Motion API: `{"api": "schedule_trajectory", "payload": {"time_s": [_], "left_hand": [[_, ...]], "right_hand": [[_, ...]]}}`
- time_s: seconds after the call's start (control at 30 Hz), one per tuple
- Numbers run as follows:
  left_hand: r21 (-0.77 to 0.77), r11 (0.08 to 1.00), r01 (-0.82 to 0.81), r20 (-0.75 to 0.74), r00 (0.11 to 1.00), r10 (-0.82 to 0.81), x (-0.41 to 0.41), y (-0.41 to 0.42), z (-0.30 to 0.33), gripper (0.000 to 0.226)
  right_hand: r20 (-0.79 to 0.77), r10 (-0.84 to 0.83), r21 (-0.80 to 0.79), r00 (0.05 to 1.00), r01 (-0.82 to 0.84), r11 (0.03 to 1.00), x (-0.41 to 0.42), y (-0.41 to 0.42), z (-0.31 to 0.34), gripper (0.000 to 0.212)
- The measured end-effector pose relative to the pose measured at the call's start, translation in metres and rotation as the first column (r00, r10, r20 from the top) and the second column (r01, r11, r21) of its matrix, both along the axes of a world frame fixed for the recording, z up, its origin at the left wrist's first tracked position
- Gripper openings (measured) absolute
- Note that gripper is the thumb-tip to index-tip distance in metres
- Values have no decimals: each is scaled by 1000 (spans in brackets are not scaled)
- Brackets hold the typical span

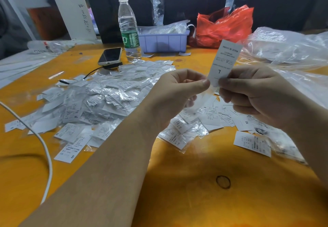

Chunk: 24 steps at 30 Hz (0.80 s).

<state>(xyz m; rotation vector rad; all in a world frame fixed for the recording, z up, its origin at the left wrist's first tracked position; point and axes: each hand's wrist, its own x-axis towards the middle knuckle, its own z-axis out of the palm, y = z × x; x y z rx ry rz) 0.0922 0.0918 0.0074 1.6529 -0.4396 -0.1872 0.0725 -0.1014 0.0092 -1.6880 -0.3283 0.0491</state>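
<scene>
both hands, left hand (179, 91) and right hand (248, 91), pinch thin label (224, 61) at near end; it seems light, floppy, easy to crease.

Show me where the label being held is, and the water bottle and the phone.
label (225, 60), head view, on its printed middle.
water bottle (130, 39), head view, on its green wrapper.
phone (110, 55), head view, on its dark screen.
</scene>
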Motion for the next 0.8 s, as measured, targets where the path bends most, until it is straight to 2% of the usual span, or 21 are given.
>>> {"api": "schedule_trajectory", "payload": {"time_s": [0.17,0.27,0.4,0.5,0.63,0.8], "left_hand": [[3,1000,1,11,1000,-1,-1,0,1,3],[10,1000,-1,14,1000,1,-1,-1,1,4],[16,999,29,1,1000,-29,-1,0,0,7],[3,999,50,-10,999,-50,-1,-1,-1,9],[-17,999,49,-10,999,-49,-1,0,0,9],[-31,998,47,-7,999,-47,0,0,-1,6]], "right_hand": [[-22,-69,-9,997,69,998,-1,2,-3,21],[-27,-35,10,999,35,999,-2,4,-2,19],[-23,28,58,999,-27,998,-3,2,2,32],[-20,18,70,1000,-17,997,-2,0,2,27],[-48,37,164,998,-29,986,-2,-2,4,16],[-65,41,146,997,-31,989,-3,1,4,16]]}}
